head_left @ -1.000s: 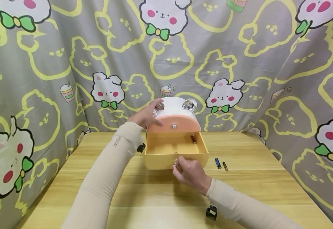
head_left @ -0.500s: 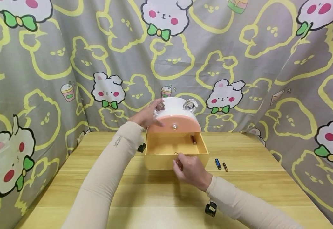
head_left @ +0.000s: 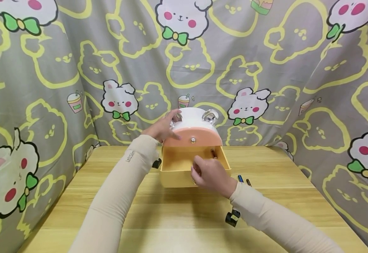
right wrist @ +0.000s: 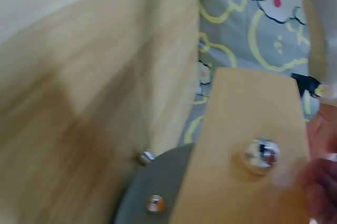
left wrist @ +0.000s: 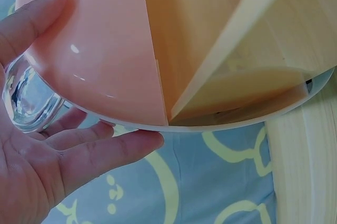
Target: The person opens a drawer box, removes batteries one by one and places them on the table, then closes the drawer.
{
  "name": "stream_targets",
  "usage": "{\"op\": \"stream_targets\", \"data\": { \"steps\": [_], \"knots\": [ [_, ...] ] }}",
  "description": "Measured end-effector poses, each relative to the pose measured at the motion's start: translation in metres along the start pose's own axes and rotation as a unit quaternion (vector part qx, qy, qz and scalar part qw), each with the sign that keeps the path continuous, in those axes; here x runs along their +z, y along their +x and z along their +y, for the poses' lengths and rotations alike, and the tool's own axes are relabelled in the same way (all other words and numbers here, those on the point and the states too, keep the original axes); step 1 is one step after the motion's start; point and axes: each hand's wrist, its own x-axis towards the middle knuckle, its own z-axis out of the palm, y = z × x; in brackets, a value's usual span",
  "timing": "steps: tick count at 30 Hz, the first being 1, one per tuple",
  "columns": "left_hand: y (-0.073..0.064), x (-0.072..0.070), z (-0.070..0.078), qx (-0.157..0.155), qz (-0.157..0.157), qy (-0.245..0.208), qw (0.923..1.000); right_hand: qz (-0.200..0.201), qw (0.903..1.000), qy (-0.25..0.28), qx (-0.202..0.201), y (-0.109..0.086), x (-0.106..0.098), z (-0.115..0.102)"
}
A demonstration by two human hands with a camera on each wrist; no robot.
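A rounded white drawer box [head_left: 190,116] with a pink front panel [head_left: 204,137] stands at the back of the table. My left hand [head_left: 162,128] holds its upper left side, thumb on the pink panel and fingers along the outer edge in the left wrist view. Below, the yellow drawer [head_left: 176,179] is pulled out. Over its front rim is my right hand [head_left: 214,175], fingers curled; I cannot tell whether they pinch anything. The silver knob [right wrist: 261,154] is free of the fingers in the right wrist view. A dark battery [head_left: 214,153] lies inside the drawer at right.
On the wooden table [head_left: 291,211], a blue battery [head_left: 240,178] and a thin dark battery [head_left: 248,182] lie right of the drawer, partly behind the right wrist. A grey lower front [right wrist: 158,182] with its own knob shows under the drawer. Patterned curtains [head_left: 184,70] enclose the table.
My right hand has left the drawer's knob and moved up over the front rim, its fingers toward the drawer's inside. The left hand and the drawer have stayed in place.
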Motion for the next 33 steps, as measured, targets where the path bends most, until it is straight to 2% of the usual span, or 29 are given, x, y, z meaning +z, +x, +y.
{"op": "stream_targets", "data": {
  "steps": [3,7,17,24,29,31,33],
  "knots": [
    [-0.001,0.000,0.000,-0.006,-0.003,-0.005,1.0000,-0.071,0.9970,0.017,0.026,0.009,-0.006,0.003],
    [-0.002,0.001,0.000,-0.011,-0.006,-0.012,0.9998,-0.153,0.9847,0.040,0.074,0.021,-0.012,0.006],
    [-0.002,0.003,0.001,-0.005,-0.010,-0.004,0.9999,-0.247,0.9612,0.015,0.123,0.039,-0.018,0.021],
    [-0.001,0.001,0.001,-0.012,-0.008,0.001,0.9999,-0.350,0.9230,0.006,0.160,0.056,-0.020,0.039],
    [0.000,0.000,0.000,-0.001,-0.004,0.004,1.0000,-0.406,0.8947,-0.015,0.186,0.064,-0.017,0.056],
    [0.000,-0.001,-0.001,0.003,-0.003,0.002,1.0000,-0.431,0.8789,-0.022,0.203,0.065,-0.015,0.063],
    [0.000,-0.001,-0.001,0.003,-0.006,-0.003,1.0000,-0.461,0.8588,-0.022,0.223,0.066,-0.013,0.069]
  ]
}}
